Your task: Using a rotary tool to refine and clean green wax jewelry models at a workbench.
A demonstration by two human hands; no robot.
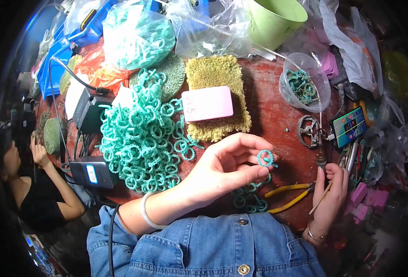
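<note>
Between the thumb and fingers of my left hand (234, 166) is a small teal ring (265, 158) with beaded edges and a short stem. My right hand (329, 189), lower right, is closed around a thin tan stick (321, 197). Just above its fingertips lies a tool with a brown and metal handle (322, 154); whether the hand touches it I cannot tell. Left of my left hand spreads a big heap of similar teal rings (139, 143). A few loose rings (250, 201) lie below that hand, beside yellow-handled pliers (289, 196).
A pink block (207, 104) rests on a yellow sponge-like pad (241, 69). Beyond stand a bag of teal pieces (137, 41) and a green pot (278, 21). Rightward are a clear tub (285, 87) and a phone (349, 127). Black boxes (93, 173) and another person (42, 194) are left.
</note>
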